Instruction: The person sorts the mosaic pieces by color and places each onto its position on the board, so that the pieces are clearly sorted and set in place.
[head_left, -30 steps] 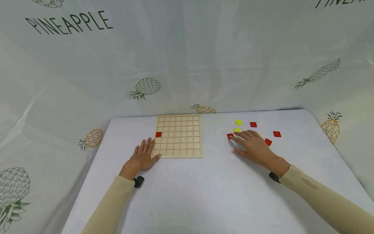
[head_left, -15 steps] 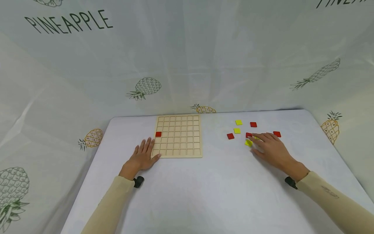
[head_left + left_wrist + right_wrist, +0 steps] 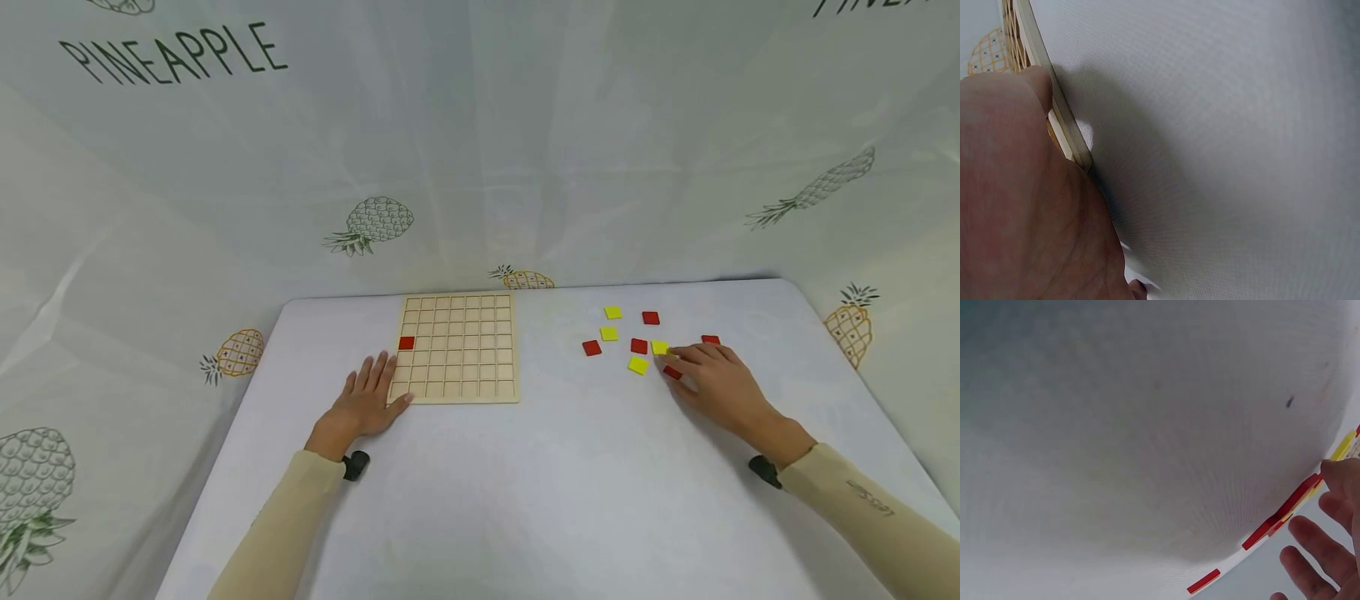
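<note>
My left hand [image 3: 363,408] lies flat, fingers spread, at the lower-left corner of a square wooden grid board [image 3: 472,360]. In the left wrist view the thumb lies along the edge of the board [image 3: 1060,115]. One red square tile [image 3: 407,343] sits in a cell on the board's left edge. Out to the right, my right hand [image 3: 720,387] pinches another red tile [image 3: 672,372] between thumb and fingers, low over the table. The right wrist view shows the thumb [image 3: 1337,472] at one end of this red tile [image 3: 1299,494], with the other fingers spread.
Several loose tiles lie around the right hand: yellow ones [image 3: 637,365], with one [image 3: 659,347] right at the fingertips, and red ones [image 3: 638,346], with one [image 3: 710,339] partly behind the hand. A pineapple-printed cloth [image 3: 480,167] hangs behind the white table [image 3: 487,492].
My right hand has moved rightward across the tiles, uncovering the red and yellow ones at the middle. The red tile at its fingers has shifted slightly left and nearer. The left hand has stayed still.
</note>
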`<state>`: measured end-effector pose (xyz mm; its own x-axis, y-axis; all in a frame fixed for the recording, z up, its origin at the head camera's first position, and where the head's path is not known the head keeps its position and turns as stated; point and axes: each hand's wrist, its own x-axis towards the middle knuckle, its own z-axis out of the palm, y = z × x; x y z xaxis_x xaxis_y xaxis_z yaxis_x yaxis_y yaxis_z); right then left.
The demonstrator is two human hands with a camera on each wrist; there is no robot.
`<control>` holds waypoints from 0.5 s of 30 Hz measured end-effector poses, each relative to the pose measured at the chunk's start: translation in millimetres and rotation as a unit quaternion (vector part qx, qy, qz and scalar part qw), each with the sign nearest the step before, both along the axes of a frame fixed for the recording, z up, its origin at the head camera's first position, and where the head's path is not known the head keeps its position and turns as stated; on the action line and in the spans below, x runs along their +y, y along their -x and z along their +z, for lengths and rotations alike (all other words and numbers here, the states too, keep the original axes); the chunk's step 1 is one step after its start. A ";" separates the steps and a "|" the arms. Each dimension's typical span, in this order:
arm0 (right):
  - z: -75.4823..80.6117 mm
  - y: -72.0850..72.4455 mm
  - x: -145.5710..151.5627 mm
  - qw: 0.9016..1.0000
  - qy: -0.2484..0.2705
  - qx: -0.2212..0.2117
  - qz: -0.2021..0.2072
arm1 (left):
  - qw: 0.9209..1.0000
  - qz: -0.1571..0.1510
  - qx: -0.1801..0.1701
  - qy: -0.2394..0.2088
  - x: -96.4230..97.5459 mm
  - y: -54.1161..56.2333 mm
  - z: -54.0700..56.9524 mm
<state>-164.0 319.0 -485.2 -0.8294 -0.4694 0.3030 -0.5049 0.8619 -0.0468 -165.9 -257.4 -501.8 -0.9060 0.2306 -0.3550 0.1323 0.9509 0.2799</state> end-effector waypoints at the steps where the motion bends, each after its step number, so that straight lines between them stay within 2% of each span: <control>1: 0.1 -0.1 0.1 1.000 -0.001 -0.003 -0.001 | 1.000 0.000 -0.001 0.000 0.1 -0.4 0.6; 9: 2.1 -1.4 1.2 1.000 -0.003 -0.019 0.009 | 1.000 0.004 0.000 0.000 2.7 -2.1 4.8; 15: -0.8 1.9 1.1 0.999 0.011 0.000 0.041 | 1.000 0.005 0.000 0.002 3.8 -2.6 5.7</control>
<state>-165.9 320.2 -486.0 -0.7884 -0.5288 0.3143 -0.5735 0.8166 -0.0647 -163.3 -253.6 -496.1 -0.9083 0.2207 -0.3555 0.1235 0.9532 0.2761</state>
